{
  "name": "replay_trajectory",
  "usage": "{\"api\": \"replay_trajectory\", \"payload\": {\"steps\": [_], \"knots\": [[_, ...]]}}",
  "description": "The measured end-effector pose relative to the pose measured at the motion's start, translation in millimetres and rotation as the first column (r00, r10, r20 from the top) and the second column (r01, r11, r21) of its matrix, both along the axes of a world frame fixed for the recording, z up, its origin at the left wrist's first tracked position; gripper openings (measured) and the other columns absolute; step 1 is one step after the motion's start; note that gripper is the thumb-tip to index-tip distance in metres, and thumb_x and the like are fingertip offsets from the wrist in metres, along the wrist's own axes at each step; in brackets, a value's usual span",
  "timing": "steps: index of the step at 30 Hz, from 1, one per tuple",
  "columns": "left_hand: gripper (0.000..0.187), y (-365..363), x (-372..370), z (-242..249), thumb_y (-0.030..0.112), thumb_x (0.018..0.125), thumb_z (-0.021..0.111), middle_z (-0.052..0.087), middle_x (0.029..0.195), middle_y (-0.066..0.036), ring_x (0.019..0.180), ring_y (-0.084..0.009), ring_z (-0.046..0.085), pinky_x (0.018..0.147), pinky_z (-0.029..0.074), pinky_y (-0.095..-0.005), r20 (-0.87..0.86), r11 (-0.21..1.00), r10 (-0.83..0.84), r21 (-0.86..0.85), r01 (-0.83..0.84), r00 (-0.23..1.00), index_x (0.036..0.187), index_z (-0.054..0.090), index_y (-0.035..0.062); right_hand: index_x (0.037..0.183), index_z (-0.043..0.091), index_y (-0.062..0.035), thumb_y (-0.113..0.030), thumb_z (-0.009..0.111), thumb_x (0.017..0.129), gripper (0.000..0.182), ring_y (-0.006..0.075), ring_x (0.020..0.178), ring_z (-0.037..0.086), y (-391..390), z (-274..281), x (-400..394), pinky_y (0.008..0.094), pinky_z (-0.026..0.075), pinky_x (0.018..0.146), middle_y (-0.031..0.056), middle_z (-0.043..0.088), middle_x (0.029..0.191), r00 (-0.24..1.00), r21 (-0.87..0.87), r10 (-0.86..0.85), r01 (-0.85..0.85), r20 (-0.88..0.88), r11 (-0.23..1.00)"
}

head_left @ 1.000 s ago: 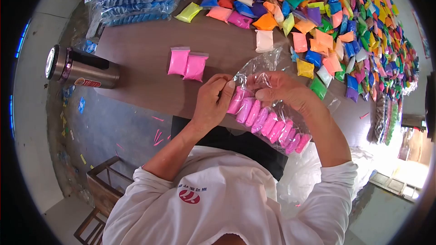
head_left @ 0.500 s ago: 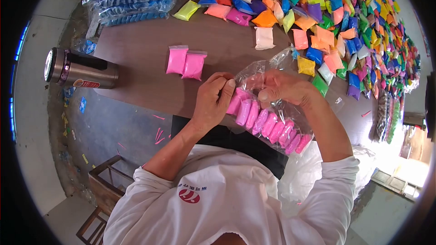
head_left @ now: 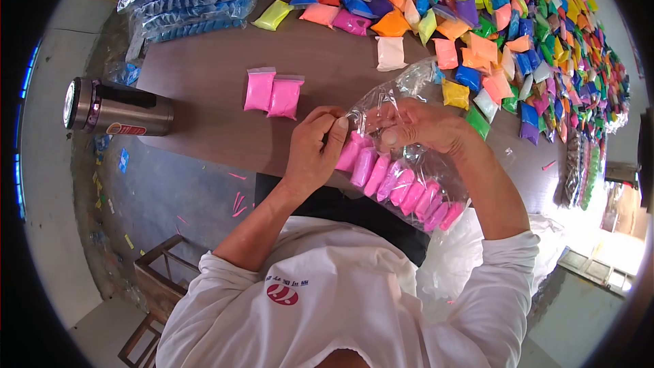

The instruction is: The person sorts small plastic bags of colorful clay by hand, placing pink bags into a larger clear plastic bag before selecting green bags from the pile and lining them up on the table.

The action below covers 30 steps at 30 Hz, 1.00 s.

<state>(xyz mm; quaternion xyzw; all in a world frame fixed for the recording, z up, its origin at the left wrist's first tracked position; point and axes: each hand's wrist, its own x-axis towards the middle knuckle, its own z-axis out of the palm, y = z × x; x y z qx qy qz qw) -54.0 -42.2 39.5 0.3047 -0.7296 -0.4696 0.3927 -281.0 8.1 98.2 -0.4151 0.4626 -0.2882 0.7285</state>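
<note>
A clear plastic bag holds a row of pink packets slanting down to the right above my lap. My left hand pinches the bag's left edge between thumb and fingers, close to the row's upper end. Curled at the upper part of the bag, my right hand has its thumb and fingers closed on the film, and its fingertips show through loose plastic. Two more pink packets lie side by side on the table, beyond my left hand.
A large heap of multicoloured packets spreads over the table's far right. Bagged rows of blue packets lie at the far left. A steel flask lies at the left edge. Below is a wooden stool.
The bag's upper film is stretched out more between my hands, and its mouth stands further to the left. Both hands stay at nearly the same place; the view has shifted slightly.
</note>
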Motion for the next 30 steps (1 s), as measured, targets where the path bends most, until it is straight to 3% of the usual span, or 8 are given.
{"api": "replay_trajectory", "payload": {"steps": [9, 12, 15, 18, 21, 24, 27, 30], "knots": [[0.021, 0, 1, -3, 0.011, 0.097, 0.059, 0.065, 0.096, -0.016, 0.073, -0.0241, 0.061, 0.065, 0.048, -0.0327, 0.017, 0.999, -0.026, -0.03, 0.026, 1.0, 0.084, 0.061, -0.0054, 0.118, 0.063, 0.003, -0.042, 0.08, 0.083, 0.06, 0.0119, 0.085, 0.062, -3, -3, 10, 0.0277, 0.05, 0.079, 0.005, 0.067, 0.095, 0.993, 0.018, -0.058, 0.057, 0.1, 0.998], [0.03, 0, 1, -4, 0.018, 0.1, 0.059, 0.065, 0.096, -0.014, 0.075, -0.0181, 0.056, 0.067, 0.047, -0.0311, 0.019, 0.998, -0.013, -0.054, 0.014, 1.0, 0.082, 0.059, -0.0056, 0.118, 0.064, 0.0037, -0.041, 0.08, 0.083, 0.058, 0.0134, 0.089, 0.063, -4, -5, 8, 0.0282, 0.051, 0.083, 0.0067, 0.068, 0.097, 0.997, 0.014, -0.046, 0.045, 0.064, 0.999], [0.031, 0, 3, 1, 0.019, 0.1, 0.058, 0.065, 0.096, -0.014, 0.075, -0.0178, 0.057, 0.066, 0.046, -0.031, 0.049, 0.994, -0.051, 0.098, 0.046, 0.998, 0.082, 0.059, -0.0058, 0.117, 0.064, 0.0044, -0.04, 0.08, 0.084, 0.058, 0.0136, 0.09, 0.063, 0, -1, 5, 0.0279, 0.051, 0.083, 0.0068, 0.068, 0.098, 0.997, 0.015, -0.079, 0.078, 0.021, 0.997], [0.023, -1, 3, 1, 0.012, 0.099, 0.057, 0.066, 0.096, -0.015, 0.075, -0.0247, 0.061, 0.067, 0.048, -0.0334, 0.034, 0.997, -0.055, 0.055, 0.053, 0.998, 0.085, 0.062, -0.0054, 0.115, 0.065, 0.0034, -0.041, 0.078, 0.084, 0.056, 0.0127, 0.093, 0.061, 7, 5, 6, 0.0277, 0.049, 0.086, 0.0065, 0.067, 0.098, 0.989, 0.033, -0.147, 0.147, 0.005, 0.989], [0.024, -1, 1, 0, 0.014, 0.1, 0.057, 0.066, 0.095, -0.014, 0.073, -0.0223, 0.059, 0.065, 0.047, -0.0321, 0.029, 0.997, -0.04, -0.071, 0.042, 0.999, 0.086, 0.062, -0.0055, 0.117, 0.066, 0.0024, -0.042, 0.077, 0.085, 0.056, 0.0125, 0.096, 0.061, 5, 9, 11, 0.0283, 0.047, 0.09, 0.007, 0.068, 0.1, 0.995, 0.006, -0.06, 0.06, 0.079, 0.998], [0.034, 0, 2, -6, 0.022, 0.102, 0.056, 0.065, 0.095, -0.011, 0.074, -0.0138, 0.055, 0.065, 0.045, -0.0285, 0.003, 0.998, -0.027, 0.051, 0.026, 1.0, 0.082, 0.059, -0.0058, 0.131, 0.051, 0.0087, -0.027, 0.078, 0.084, 0.065, 0.0242, 0.11, 0.063, -6, -16, 5, 0.0345, 0.048, 0.099, 0.0152, 0.065, 0.12, 0.992, 0.04, 0.018, -0.023, 0.126, 0.999], [0.034, 0, 3, -3, 0.02, 0.103, 0.055, 0.065, 0.095, -0.01, 0.075, -0.0133, 0.055, 0.066, 0.045, -0.0279, 0.008, 0.997, -0.023, 0.078, 0.022, 1.0, 0.081, 0.059, -0.0057, 0.122, 0.063, 0.0032, -0.043, 0.076, 0.085, 0.06, 0.0146, 0.101, 0.062, 1, -7, -3, 0.0293, 0.046, 0.092, 0.0113, 0.069, 0.111, 0.996, 0.019, -0.055, 0.056, -0.07, 0.998], [0.034, 0, 3, -2, 0.02, 0.103, 0.055, 0.065, 0.094, -0.009, 0.074, -0.0125, 0.055, 0.066, 0.045, -0.0274, 0.004, 0.997, -0.023, 0.071, 0.022, 1.0, 0.081, 0.06, -0.0056, 0.123, 0.063, 0.0015, -0.042, 0.078, 0.084, 0.06, 0.0158, 0.103, 0.063, 4, 14, 2, 0.0301, 0.048, 0.088, 0.0116, 0.07, 0.11, 0.999, 0.013, 0.009, -0.008, -0.047, 1.0]]}}
